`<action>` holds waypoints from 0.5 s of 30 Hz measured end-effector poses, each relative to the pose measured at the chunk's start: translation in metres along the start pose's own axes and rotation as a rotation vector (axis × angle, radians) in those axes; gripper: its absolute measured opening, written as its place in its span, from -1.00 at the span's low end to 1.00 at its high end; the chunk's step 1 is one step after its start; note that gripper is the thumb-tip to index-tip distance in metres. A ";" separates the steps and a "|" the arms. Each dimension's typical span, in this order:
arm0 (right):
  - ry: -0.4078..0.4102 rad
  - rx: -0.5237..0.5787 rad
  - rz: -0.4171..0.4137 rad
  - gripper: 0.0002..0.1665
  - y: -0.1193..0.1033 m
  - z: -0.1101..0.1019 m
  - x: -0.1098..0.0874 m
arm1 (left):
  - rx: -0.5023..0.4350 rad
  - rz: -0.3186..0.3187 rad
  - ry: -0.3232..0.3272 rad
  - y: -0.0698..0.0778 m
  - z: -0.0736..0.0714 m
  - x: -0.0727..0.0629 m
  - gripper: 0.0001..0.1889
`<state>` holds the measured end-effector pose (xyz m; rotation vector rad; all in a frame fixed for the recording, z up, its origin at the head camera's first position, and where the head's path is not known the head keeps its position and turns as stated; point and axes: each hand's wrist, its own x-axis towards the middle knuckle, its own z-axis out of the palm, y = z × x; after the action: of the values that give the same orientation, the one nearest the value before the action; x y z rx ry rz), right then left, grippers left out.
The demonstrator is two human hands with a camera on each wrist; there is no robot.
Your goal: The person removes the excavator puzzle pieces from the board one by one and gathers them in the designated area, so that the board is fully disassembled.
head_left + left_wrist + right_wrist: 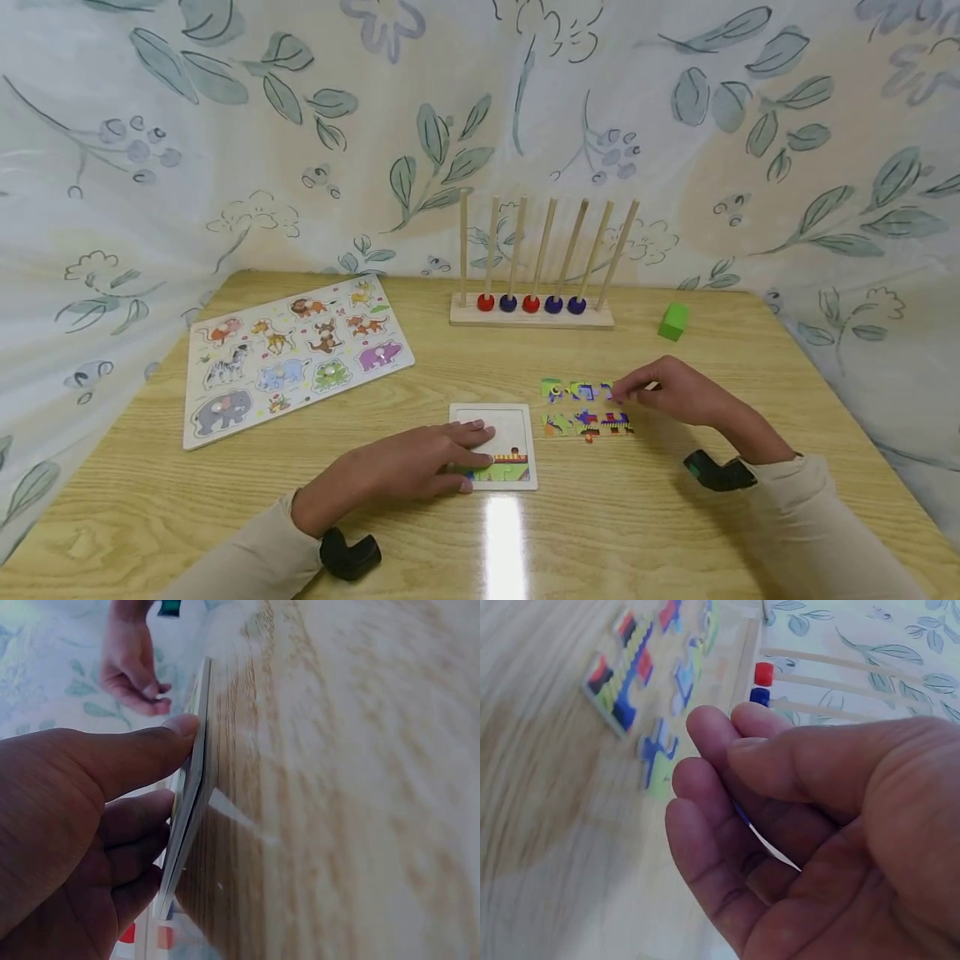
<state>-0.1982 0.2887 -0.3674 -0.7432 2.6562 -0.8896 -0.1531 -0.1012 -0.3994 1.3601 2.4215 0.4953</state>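
Only partly filled, the puzzle tray (533, 442) lies under the left hand (401, 460), fingers relaxed; loose pieces (587, 419) remain beside the bent, seemingly empty fingers of the right hand (684, 395).

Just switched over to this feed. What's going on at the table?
A person is at a small picture puzzle. Their left hand rests on the puzzle tray, where picture fills part of the lower area and bare surface shows above. Their right hand is at the loose pieces right of the tray; I can't tell whether it grips one. The animal board, bead rack and green block sit untouched farther back.
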 end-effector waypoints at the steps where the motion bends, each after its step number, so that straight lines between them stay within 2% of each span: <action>1: 0.006 0.008 0.001 -0.74 -0.001 0.000 0.001 | 0.001 0.000 0.000 0.000 0.000 0.000 -0.56; 10: 0.012 0.072 0.015 -0.73 -0.015 0.016 0.016 | 0.016 0.026 0.005 0.000 0.000 0.000 -0.60; 15: 0.019 0.110 -0.034 -0.74 -0.030 0.025 0.025 | 0.006 0.035 0.007 0.000 -0.001 0.000 -0.60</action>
<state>-0.1978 0.2424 -0.3698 -0.7583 2.5936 -1.0479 -0.1533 -0.1014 -0.3986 1.4071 2.4107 0.5035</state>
